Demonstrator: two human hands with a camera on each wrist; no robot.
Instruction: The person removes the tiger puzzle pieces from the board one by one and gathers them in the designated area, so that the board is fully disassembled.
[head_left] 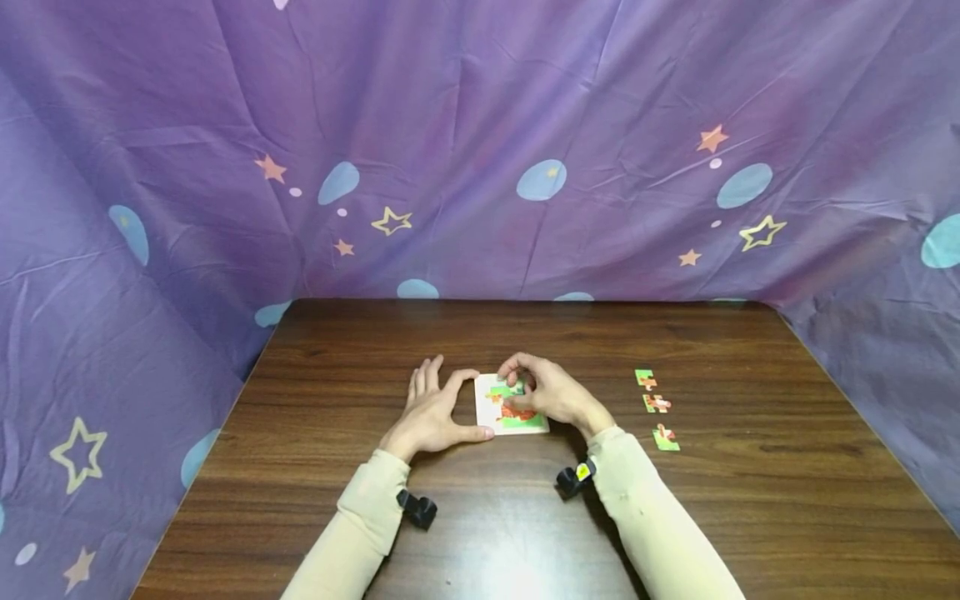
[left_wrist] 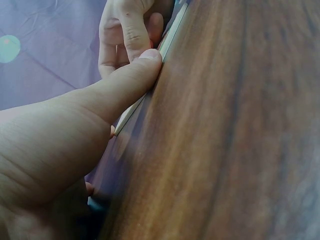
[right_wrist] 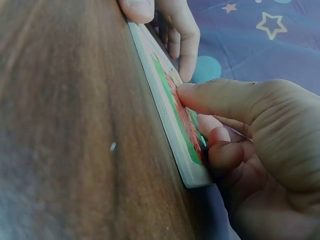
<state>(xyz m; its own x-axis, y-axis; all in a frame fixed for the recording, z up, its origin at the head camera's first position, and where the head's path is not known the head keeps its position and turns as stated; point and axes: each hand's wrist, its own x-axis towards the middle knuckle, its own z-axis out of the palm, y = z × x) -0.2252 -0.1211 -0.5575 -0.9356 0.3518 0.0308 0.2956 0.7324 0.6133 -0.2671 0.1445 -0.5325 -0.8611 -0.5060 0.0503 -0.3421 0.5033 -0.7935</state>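
A small square puzzle board with a pale frame and a red-and-green picture lies on the table between both hands. My left hand grips it from the left side, thumb at the near edge and index finger at the far left corner; its other fingers spread out on the table. Over the board's right part is my right hand. In the right wrist view its straight thumb touches the picture, while the other fingers bend loosely above the far side. This hand covers part of the picture.
Three loose jigsaw pieces, an upper one, a middle one and a lower one, lie in a column to the right. The brown wooden table ends at a purple patterned cloth behind.
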